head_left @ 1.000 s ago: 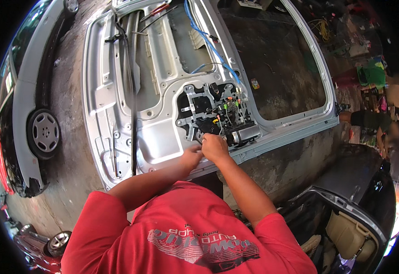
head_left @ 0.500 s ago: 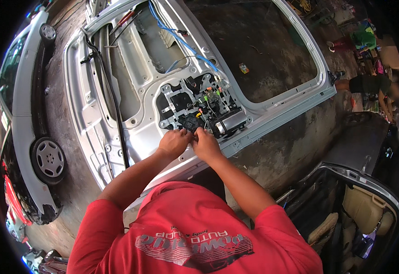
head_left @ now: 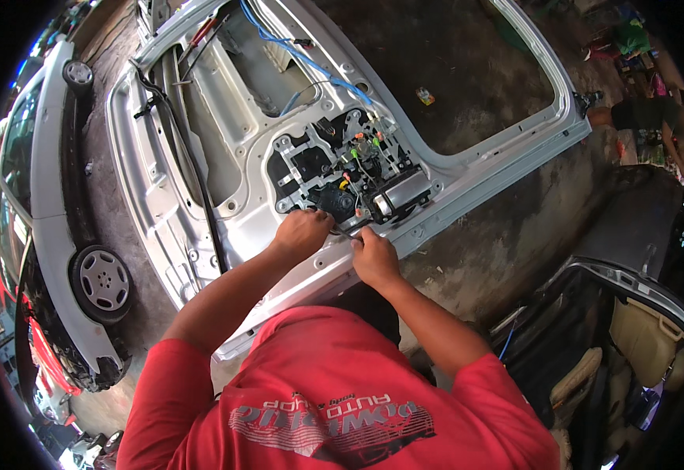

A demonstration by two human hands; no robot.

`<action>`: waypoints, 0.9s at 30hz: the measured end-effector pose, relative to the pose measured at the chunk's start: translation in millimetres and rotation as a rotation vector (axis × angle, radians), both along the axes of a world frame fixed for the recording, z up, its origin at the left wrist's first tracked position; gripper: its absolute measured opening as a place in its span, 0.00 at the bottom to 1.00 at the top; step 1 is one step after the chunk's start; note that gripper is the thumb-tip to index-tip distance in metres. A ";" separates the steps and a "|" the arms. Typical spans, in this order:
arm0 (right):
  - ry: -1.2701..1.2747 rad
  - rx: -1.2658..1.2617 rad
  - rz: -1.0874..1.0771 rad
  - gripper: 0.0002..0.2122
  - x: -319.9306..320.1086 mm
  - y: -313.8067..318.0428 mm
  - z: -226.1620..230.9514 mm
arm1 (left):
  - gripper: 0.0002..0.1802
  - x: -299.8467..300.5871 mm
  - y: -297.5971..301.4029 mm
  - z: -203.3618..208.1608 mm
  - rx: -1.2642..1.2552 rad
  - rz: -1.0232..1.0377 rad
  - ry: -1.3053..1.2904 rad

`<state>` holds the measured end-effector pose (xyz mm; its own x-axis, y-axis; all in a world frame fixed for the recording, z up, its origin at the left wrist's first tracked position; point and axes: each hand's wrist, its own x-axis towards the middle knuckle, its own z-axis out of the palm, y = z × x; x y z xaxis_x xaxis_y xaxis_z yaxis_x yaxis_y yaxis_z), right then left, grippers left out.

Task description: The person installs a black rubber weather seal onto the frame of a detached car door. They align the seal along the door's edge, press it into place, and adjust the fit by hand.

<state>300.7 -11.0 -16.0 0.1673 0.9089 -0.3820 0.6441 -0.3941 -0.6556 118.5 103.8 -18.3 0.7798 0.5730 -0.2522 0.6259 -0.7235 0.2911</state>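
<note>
A bare silver vehicle door (head_left: pixel 240 258) lies before me, and a black-and-silver mechanism (head_left: pixel 334 200) sits in its opening. My left hand (head_left: pixel 304 233) is closed at the near edge of this mechanism, its fingertips partly hidden. To its right, my right hand (head_left: pixel 375 255) is closed, thumb uppermost, around one end of a thin dark strip (head_left: pixel 345 233) that spans the gap between both hands. Whether the strip is a tool or a wire I cannot make out. A silver cylinder (head_left: pixel 406 193), like a motor, lies just beyond the right hand.
Blue cables (head_left: pixel 310 63) run across the door's far part, near a red-handled tool (head_left: pixel 202 33). A silver car (head_left: pixel 52 164) stands at left. At right are a dark car with its interior exposed (head_left: pixel 639 329) and another person (head_left: pixel 647 117). The door has a large window opening.
My hands have moved apart from touching each other; the right one has shifted right and slightly nearer. The thin dark strip now shows between them. My view has shifted slightly.
</note>
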 end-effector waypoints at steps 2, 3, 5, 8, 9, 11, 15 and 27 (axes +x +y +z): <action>-0.010 -0.025 -0.029 0.09 -6.2 -1.2 1.4 | 0.10 1.3 0.1 -0.9 0.008 -0.011 0.000; -0.004 -0.016 -0.052 0.09 -9.5 -3.5 0.5 | 0.10 0.5 -0.5 -1.0 0.009 -0.019 0.010; 0.004 0.002 -0.099 0.09 -14.0 -8.3 -0.6 | 0.10 0.5 -1.0 0.0 0.013 -0.027 0.010; 0.055 -0.049 -0.159 0.09 -17.1 -11.7 -1.8 | 0.13 -3.4 1.6 -5.1 0.017 -0.042 0.004; 0.070 -0.003 -0.153 0.10 -17.7 -14.8 -5.0 | 0.13 -5.2 3.4 -7.9 -0.028 -0.011 -0.039; 0.095 0.088 -0.144 0.12 -17.2 -21.8 -9.7 | 0.14 -8.6 7.6 -15.3 -0.121 0.048 -0.125; 0.000 0.090 0.019 0.15 -7.2 -34.7 10.9 | 0.15 -13.8 14.6 -13.4 -0.128 -0.012 -0.193; -0.157 -0.493 0.436 0.25 26.7 -9.1 40.6 | 0.09 -20.1 20.1 -44.9 0.063 -0.108 -0.503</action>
<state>327.5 -20.1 24.5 -0.0880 0.6317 -0.7702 0.8850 -0.3053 -0.3516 98.3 123.9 -63.2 0.8510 0.4848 0.2018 0.3405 -0.8020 0.4907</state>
